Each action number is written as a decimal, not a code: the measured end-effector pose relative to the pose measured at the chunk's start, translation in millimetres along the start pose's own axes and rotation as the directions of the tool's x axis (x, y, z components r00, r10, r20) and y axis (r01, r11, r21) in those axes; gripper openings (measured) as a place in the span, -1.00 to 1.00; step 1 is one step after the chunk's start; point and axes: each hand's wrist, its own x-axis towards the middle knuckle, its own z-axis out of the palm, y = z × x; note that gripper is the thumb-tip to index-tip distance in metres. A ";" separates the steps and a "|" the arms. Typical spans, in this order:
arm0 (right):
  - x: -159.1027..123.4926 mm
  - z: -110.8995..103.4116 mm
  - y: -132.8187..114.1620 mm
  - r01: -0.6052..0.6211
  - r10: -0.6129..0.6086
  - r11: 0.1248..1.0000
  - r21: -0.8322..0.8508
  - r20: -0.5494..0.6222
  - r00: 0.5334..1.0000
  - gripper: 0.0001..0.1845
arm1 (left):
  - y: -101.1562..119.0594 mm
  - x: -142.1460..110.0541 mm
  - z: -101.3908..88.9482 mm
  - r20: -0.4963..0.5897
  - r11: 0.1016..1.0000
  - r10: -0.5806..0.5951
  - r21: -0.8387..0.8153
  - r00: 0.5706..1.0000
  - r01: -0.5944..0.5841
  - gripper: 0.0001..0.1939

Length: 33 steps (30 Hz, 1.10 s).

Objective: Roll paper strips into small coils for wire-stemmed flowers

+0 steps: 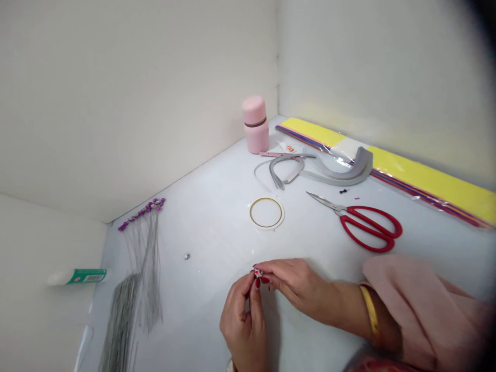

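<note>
Between my fingertips is a small white piece with red marks [258,273], perhaps folded paper; its exact kind is too small to make out. From below, my left hand [244,320] pinches it between thumb and fingers. My right hand [296,283] comes in from the right, its fingertips closed on the same piece. Beyond both hands, a thin ring of tape [251,213] lies flat on the white table [201,310]. Red-handled scissors [351,219] rest to the right, blades slightly apart and pointing left. A tiny silvery bit [187,256] lies off to the left.
Thin wires with purple tips [145,209] and a grey wire bundle [118,325] lie at left, near a green-and-white tube [87,276]. At the back stand a pink flask [256,126], curled grey paper strips [337,178] and a long pack of coloured sheets [418,178]. Walls enclose the table's back and left.
</note>
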 end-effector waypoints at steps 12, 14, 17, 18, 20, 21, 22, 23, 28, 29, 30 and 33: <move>7.5 -17.2 0.9 -0.166 0.105 0.950 0.266 0.230 0.968 -0.75 | -8.1 4.7 -3.2 0.158 0.985 -0.078 -0.142 0.984 0.101 -0.92; 9.8 -20.3 0.9 -0.215 0.127 0.924 0.317 0.277 0.952 -0.75 | -8.8 5.0 -3.1 0.187 0.974 -0.108 -0.178 0.976 0.142 -0.92; 10.9 -22.2 0.6 -0.257 0.150 0.903 0.345 0.308 0.940 -0.75 | -7.7 5.1 -2.8 0.181 0.973 -0.081 -0.199 0.980 0.117 -0.92; 10.6 -22.1 0.3 -0.264 0.157 0.901 0.345 0.308 0.939 -0.75 | -6.9 5.2 -2.5 0.170 0.976 -0.066 -0.193 0.983 0.099 -0.92; 9.7 -21.1 -0.5 -0.262 0.161 0.905 0.335 0.299 0.940 -0.75 | -4.9 5.9 -1.5 0.136 0.987 -0.017 -0.158 0.991 0.039 -0.92; 9.2 -20.5 -1.1 -0.253 0.160 0.912 0.322 0.290 0.944 -0.75 | -3.9 6.3 -0.9 0.115 0.992 0.015 -0.129 0.993 0.000 -0.92; 8.6 -19.8 -1.6 -0.241 0.156 0.923 0.302 0.278 0.948 -0.75 | -3.1 6.8 -0.3 0.090 0.995 0.050 -0.093 0.995 -0.041 -0.92; 7.9 -18.9 -2.1 -0.224 0.151 0.934 0.278 0.262 0.953 -0.75 | -2.4 7.1 0.3 0.067 0.995 0.086 -0.056 0.994 -0.082 -0.92; 3.1 -9.5 -1.9 -0.116 0.090 0.983 0.144 0.171 0.981 -0.75 | -0.7 7.1 3.5 -0.026 0.973 0.218 0.084 0.976 -0.215 -0.91; 2.1 -6.6 -1.6 -0.104 0.086 0.988 0.116 0.150 0.985 -0.74 | -0.6 6.9 4.0 -0.036 0.970 0.225 0.105 0.974 -0.221 -0.91; 1.5 -3.8 -1.5 -0.101 0.088 0.991 0.092 0.131 0.987 -0.74 | -0.5 6.6 4.3 -0.045 0.969 0.223 0.119 0.974 -0.217 -0.91; 1.8 1.6 -2.3 -0.122 0.117 0.991 0.061 0.083 0.990 -0.73 | -1.3 5.7 4.5 -0.027 0.990 0.118 0.076 0.993 -0.116 -0.93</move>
